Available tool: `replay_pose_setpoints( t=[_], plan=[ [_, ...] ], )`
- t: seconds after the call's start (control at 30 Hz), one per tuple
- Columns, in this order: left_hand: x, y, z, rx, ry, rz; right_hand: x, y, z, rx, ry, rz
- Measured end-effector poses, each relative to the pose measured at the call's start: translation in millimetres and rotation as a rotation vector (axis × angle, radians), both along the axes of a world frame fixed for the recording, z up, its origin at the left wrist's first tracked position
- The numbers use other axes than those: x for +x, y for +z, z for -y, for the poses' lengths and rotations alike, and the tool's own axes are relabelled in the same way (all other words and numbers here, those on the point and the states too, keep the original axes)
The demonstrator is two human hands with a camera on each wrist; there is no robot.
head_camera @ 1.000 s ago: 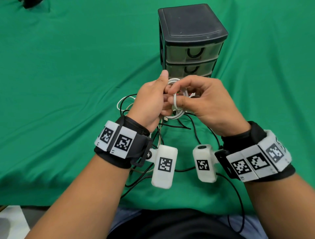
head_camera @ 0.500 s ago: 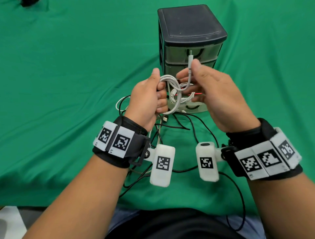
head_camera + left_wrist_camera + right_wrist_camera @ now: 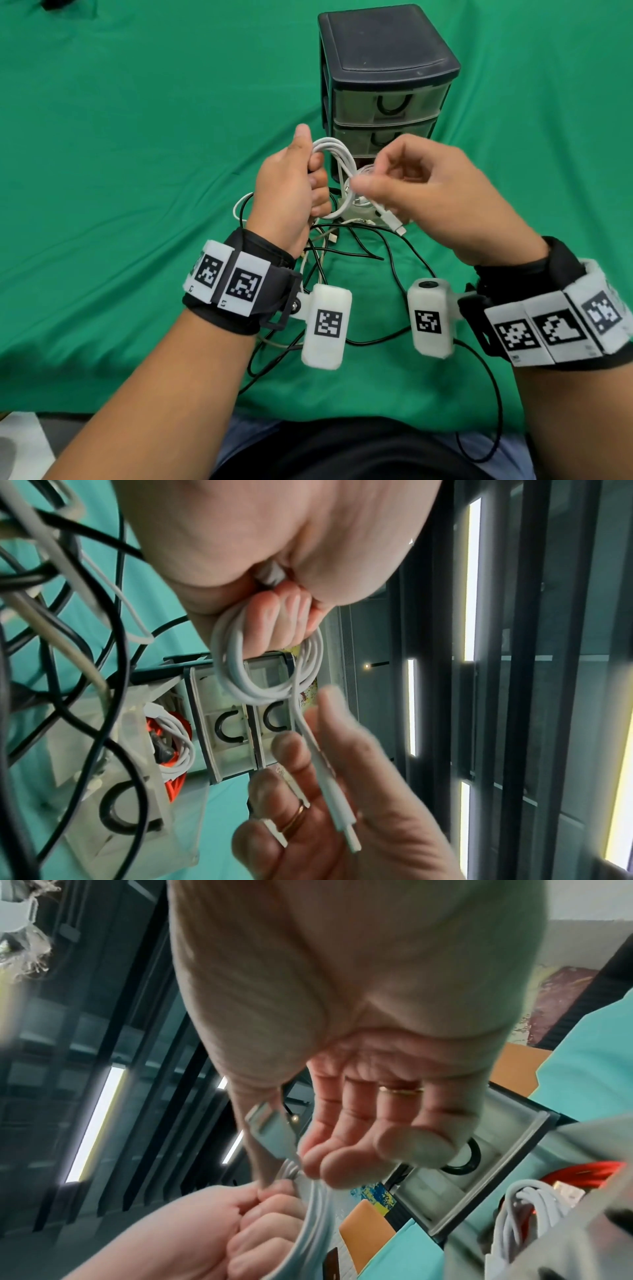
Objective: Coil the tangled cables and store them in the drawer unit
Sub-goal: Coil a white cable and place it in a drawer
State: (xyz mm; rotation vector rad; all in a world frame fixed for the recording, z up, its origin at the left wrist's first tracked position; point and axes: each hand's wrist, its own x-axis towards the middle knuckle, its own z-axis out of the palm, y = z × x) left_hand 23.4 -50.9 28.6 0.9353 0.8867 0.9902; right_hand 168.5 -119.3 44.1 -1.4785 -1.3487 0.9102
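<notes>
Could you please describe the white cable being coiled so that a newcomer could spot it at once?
In front of the black drawer unit, the left hand grips a white cable coil. Unlike the loose black cables below, it's looped and held up.

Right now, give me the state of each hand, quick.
Left hand: fist closed around the white cable coil.
Right hand: thumb and fingers pinch the coil's loose end, just behind the plug.
</notes>
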Motion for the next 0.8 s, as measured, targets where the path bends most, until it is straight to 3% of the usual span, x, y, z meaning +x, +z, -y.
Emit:
replay_pose_setpoints(
  t=[0.17, 0.37, 0.6, 0.73, 0.8],
  plan=[
    [-2, 0, 1, 0.026, -0.017, -0.009, 3, -6, 1, -0.074, 0.006, 0.120],
    [-2, 5, 7, -0.046, -0.117, 0.093, 10, -16, -7, 0.014, -0.170, 0.299],
    [1, 5, 8, -0.087, -0.152, 0.166, -4, -22, -5, 0.067, -0.174, 0.028],
    [2, 6, 8, -0.090, -0.114, 0.174, -10, -14, -2, 0.027, -0.154, -0.348],
    [2, 6, 8, -0.088, -0.088, 0.188, -12, -10, 0, 0.035, -0.132, -0.401]
  ],
)
